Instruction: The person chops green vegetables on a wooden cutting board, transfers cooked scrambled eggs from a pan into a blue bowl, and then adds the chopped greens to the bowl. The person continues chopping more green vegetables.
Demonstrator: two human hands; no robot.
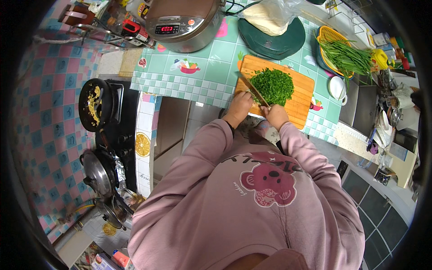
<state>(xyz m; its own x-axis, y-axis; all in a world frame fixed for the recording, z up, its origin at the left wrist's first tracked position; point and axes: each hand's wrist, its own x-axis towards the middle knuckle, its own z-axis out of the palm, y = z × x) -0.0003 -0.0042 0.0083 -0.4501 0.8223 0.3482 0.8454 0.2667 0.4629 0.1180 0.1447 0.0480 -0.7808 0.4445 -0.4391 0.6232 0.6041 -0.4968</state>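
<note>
A wooden cutting board [301, 87] lies on the counter in front of me, with a heap of finely chopped green leaves [273, 85] on it. My right hand [275, 115] is closed around the handle of a knife [254, 90]. The knife's blade slants up and left along the left side of the heap. My left hand [241, 106] rests at the board's near left corner, left of the blade, its fingers curled together. Small pale-green bits lie between that hand and the knife. Whether the left fingers pinch anything is hidden.
A rice cooker [182, 31] stands back left. Behind the board, a dark green tray [270, 45] bears a bagged pale lump [265, 20]. Right are a yellow basket [327, 33] of long green stalks [344, 56] and a white bowl [336, 87]. Left, a pan [109, 101] holds yellow pieces.
</note>
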